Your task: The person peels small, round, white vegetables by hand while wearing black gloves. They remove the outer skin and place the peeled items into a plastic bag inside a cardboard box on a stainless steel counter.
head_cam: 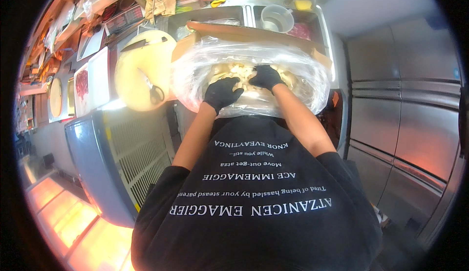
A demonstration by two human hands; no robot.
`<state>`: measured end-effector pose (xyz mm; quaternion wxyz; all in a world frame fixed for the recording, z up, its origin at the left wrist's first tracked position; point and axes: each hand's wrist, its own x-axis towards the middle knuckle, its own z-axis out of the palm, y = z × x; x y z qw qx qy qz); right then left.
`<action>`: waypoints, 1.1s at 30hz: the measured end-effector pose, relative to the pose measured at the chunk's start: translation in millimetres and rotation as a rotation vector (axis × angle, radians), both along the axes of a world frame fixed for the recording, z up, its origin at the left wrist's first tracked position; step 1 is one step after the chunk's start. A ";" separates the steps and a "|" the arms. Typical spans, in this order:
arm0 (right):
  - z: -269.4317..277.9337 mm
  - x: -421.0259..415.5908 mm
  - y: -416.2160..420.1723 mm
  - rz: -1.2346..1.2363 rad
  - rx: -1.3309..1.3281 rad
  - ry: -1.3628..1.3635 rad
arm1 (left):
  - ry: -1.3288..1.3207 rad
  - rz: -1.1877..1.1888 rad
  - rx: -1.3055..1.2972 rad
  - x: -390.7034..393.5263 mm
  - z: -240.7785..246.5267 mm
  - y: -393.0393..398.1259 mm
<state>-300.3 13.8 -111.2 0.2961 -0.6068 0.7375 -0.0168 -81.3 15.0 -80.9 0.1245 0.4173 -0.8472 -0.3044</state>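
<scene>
Both my hands wear black gloves and reach into a cardboard box lined with a clear plastic bag. Pale, lumpy pieces of food lie in the bag; their exact kind is unclear. My left hand is on the near left part of the pieces, fingers bent towards the middle. Further right, my right hand lies over the pieces with its fingertips pointing left. The fingertips of both hands partly merge with the pieces, so whether either one grips any cannot be told.
Left of the box, a round cutting board holds a knife and scissors. Beyond the box are steel sinks with a clear plastic container. White trays, one with red meat, stand further left. Steel cabinets stand at right.
</scene>
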 end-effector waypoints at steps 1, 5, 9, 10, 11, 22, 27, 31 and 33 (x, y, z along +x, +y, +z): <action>9.1 0.5 -1.2 0.063 0.038 -0.061 | 0.016 0.008 -0.013 0.8 1.7 0.8; 19.1 -28.2 13.9 0.137 0.067 -0.481 | 0.133 0.034 0.044 -3.1 0.1 -0.9; 58.9 -21.3 44.6 -0.133 -0.111 -0.834 | 0.342 0.064 0.273 -19.4 15.1 1.5; 64.1 -19.4 51.5 -0.186 -0.181 -0.940 | 0.351 0.072 0.409 -26.4 31.7 -0.2; 70.5 -18.9 54.9 -0.125 -0.228 -0.840 | 0.359 0.078 0.545 -33.4 40.2 -0.6; 76.3 9.8 66.3 -0.303 -0.517 -0.671 | 0.739 0.255 0.749 -47.5 3.3 0.5; 70.1 7.9 70.3 -0.367 -0.445 -0.880 | 0.580 0.229 0.571 -40.8 14.3 -8.2; 68.6 0.8 75.7 -0.231 -0.531 -0.326 | 0.617 0.311 0.752 -32.6 48.2 -9.3; 75.0 2.1 74.9 -0.166 -0.555 -0.175 | 0.637 0.282 0.659 -34.0 42.9 -2.7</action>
